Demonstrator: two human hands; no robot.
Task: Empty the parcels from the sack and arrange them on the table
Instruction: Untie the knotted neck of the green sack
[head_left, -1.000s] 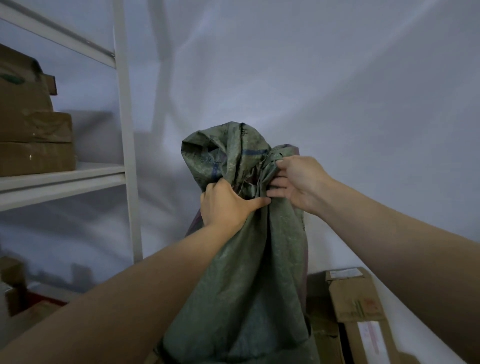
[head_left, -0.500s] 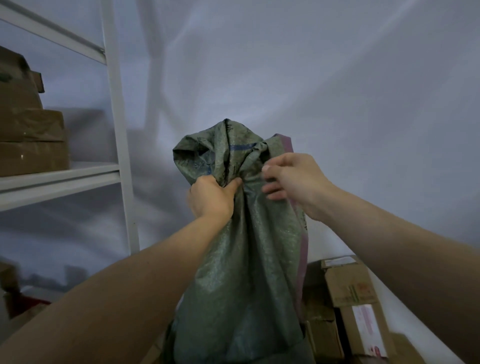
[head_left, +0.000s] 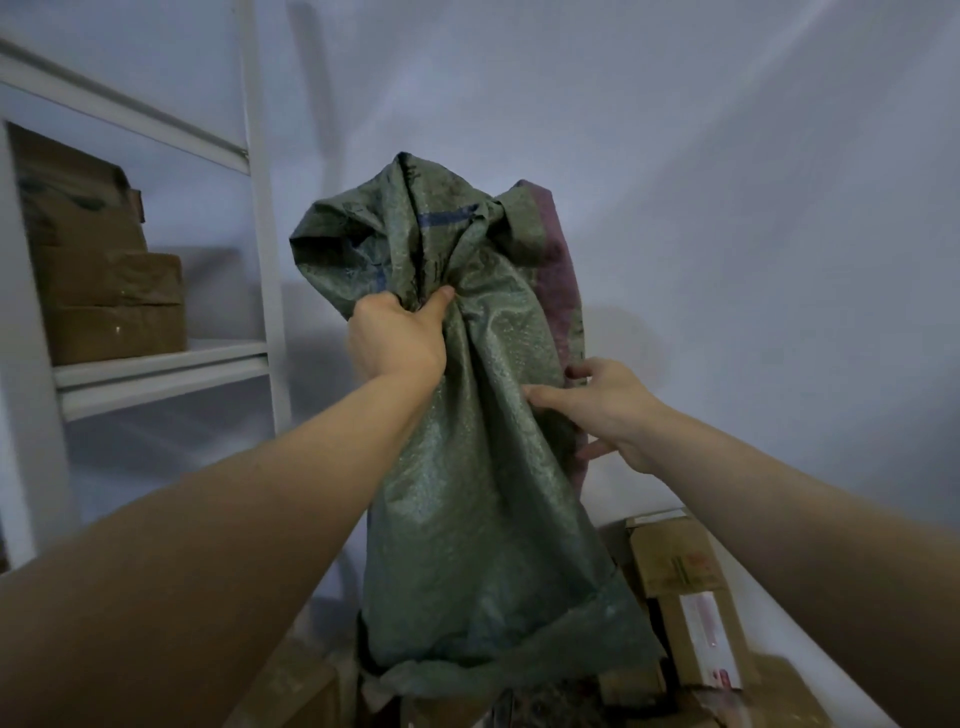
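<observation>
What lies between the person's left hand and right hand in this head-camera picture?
In the head view, only a stretch of the green sack lies between the left hand, gripping its bunched fabric, and the right hand lower down.

Both arms reach forward and up. Left hand (head_left: 397, 340) is raised high, fist clenched, thumb pointing up. Right hand (head_left: 610, 402) sits lower, thumb and fingers spread, pinching.
</observation>
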